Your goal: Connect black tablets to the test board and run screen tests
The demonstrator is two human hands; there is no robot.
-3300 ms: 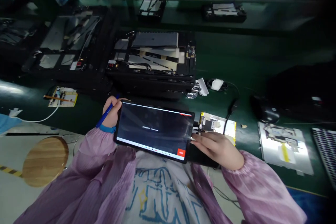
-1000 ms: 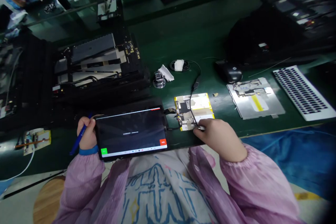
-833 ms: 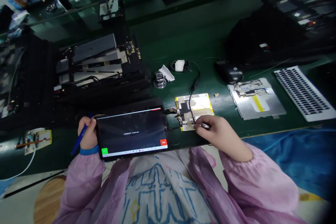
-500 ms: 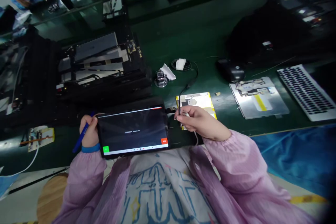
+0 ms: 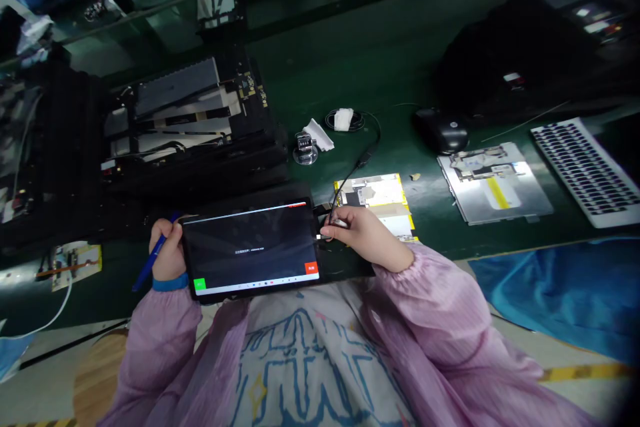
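Tablet [image 5: 250, 250], screen lit, in left hand [image 5: 169, 252] at near edge of counter [image 5: 390, 87].
Left hand clasps its left side, blue pen [image 5: 147, 267] held too; right hand [image 5: 367, 233] pinches a plug [image 5: 319, 237] at the right edge, insertion unclear. Black cable [image 5: 342, 185] leads from that hand over one corner of a yellow-edged panel [image 5: 375, 193].

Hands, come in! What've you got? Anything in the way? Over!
Left hand: holds tablet, blue pen. Right hand: pinches black cable by tablet's edge; plugged in, can't tell. Yellow-edged panel partly hidden by right hand.
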